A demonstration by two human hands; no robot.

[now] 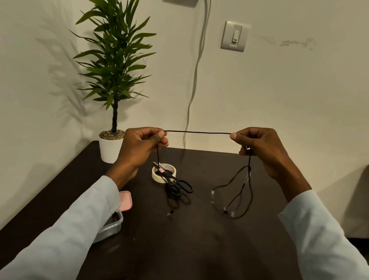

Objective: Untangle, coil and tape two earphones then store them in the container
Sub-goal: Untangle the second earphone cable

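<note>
Two hands are raised above the worktop [193, 240], both in pale sleeves. The left hand [141, 146] pinches one black earphone cable [198, 132] between thumb and curled fingers; the right hand [260, 149] pinches the same cable in the same manner. Between the two hands the cable runs taut and level. From the left hand one strand drops toward the worktop and ends in a loose heap near the scissors [176, 183]. From the right hand several strands hang in loops, carrying small pale fittings near their lower ends; how many earpieces hang there cannot be counted with certainty. Nearest on the worktop, at the left edge and partly hidden by the left sleeve, stands one clear container [111, 228] with dark contents that cannot be identified. One pink lid [127, 200] lies just beyond it. Further back, at centre, one pair of black-handled scissors rests with its blades across one roll of tape [157, 175]. At the far left corner stands one potted plant [110, 147] in a white pot with pebbles on top. On the wall behind are one light switch [234, 36] and one pale wall cable [196, 74] running down behind the worktop.
</note>
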